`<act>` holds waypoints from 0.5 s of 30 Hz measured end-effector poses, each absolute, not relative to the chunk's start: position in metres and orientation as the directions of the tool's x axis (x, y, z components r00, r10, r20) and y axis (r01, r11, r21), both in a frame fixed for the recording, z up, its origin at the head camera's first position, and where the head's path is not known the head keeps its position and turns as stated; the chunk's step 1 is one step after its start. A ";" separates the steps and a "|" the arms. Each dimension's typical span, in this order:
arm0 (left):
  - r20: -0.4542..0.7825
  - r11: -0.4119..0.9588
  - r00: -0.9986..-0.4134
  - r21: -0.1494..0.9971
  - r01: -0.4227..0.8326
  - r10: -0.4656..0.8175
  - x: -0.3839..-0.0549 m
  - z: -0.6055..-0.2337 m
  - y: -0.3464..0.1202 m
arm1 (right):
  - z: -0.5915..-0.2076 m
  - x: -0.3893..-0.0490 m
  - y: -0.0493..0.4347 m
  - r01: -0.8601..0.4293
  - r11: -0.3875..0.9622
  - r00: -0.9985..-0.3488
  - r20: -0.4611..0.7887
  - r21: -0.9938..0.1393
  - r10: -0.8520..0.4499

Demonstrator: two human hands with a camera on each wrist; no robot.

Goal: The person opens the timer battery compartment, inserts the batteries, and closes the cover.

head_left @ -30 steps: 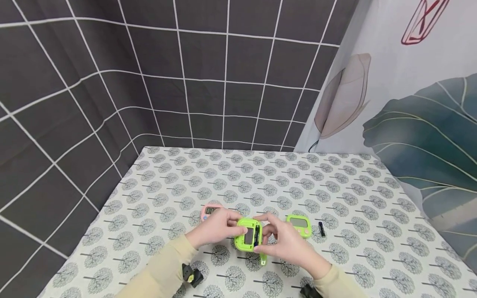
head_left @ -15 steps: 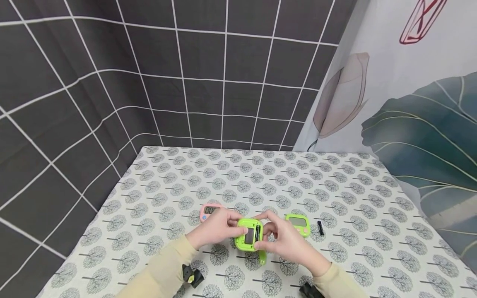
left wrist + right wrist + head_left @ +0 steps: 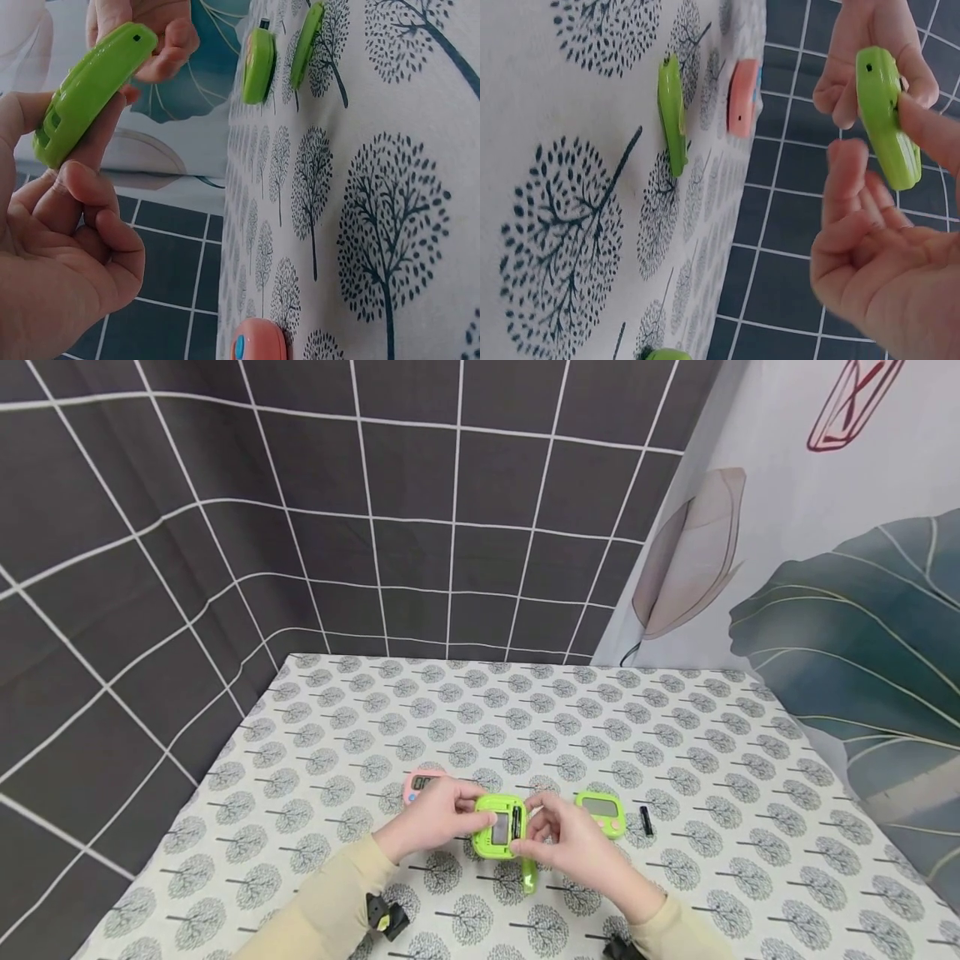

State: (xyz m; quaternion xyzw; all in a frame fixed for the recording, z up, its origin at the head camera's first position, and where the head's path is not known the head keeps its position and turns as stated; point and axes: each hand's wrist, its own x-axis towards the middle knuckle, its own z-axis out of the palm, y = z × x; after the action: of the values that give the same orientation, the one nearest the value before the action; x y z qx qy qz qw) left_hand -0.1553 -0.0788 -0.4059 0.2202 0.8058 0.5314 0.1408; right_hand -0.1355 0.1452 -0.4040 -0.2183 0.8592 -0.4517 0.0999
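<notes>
My left hand (image 3: 438,814) grips a green digital kitchen timer (image 3: 489,852) by its left side, thumb on its back. The timer's back faces up, its battery compartment uncovered, with a dark battery (image 3: 516,823) in the slot at the right. My right hand (image 3: 573,843) holds the timer's right edge; in the right wrist view its thumb (image 3: 930,127) presses the casing beside the slot, other fingers bent. Below the timer lies a narrow green cover (image 3: 529,877) on the cloth. Both wrist views show the held timer (image 3: 94,94) edge-on, raised above the table.
A pink timer (image 3: 420,781) lies behind my left hand, partly hidden by it. Right of my right hand lie a second green timer (image 3: 602,810), screen up, and a loose black battery (image 3: 647,821). A tree-patterned cloth (image 3: 480,727) covers the table; a dark gridded curtain hangs behind.
The held timer has tilted slightly and moved a little up, showing its battery slot more plainly. My right fingers have shifted slightly on its edge. The things on the table stay put.
</notes>
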 end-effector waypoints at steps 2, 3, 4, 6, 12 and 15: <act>0.001 0.351 -0.874 0.916 0.196 0.485 -0.155 -0.406 -0.079 | -0.405 -0.135 0.144 -0.277 0.533 -0.894 0.010 -0.800 -0.449; 0.001 0.353 -0.879 0.916 0.193 0.477 -0.155 -0.406 -0.080 | -0.405 -0.135 0.144 -0.277 0.550 -0.896 0.006 -0.788 -0.444; 0.001 0.357 -0.883 0.915 0.191 0.469 -0.154 -0.406 -0.080 | -0.406 -0.135 0.144 -0.280 0.568 -0.897 0.001 -0.774 -0.442; 0.000 0.362 -0.888 0.913 0.188 0.459 -0.154 -0.407 -0.080 | -0.408 -0.134 0.144 -0.289 0.604 -0.895 -0.015 -0.743 -0.446; -0.010 0.357 -0.899 0.920 0.163 0.437 -0.154 -0.408 -0.082 | -0.415 -0.131 0.144 -0.289 0.725 -0.894 -0.094 -0.625 -0.438; -0.012 0.360 -0.902 0.919 0.160 0.432 -0.154 -0.407 -0.082 | -0.418 -0.129 0.142 -0.283 0.761 -0.900 -0.112 -0.584 -0.420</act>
State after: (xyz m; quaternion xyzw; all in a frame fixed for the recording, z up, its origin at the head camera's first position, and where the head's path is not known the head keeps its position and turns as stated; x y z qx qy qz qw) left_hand -0.1545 -0.0822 -0.4074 0.1815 0.8147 0.5360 0.1269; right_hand -0.1288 0.1419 -0.4175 -0.1888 0.9308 -0.2896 0.1188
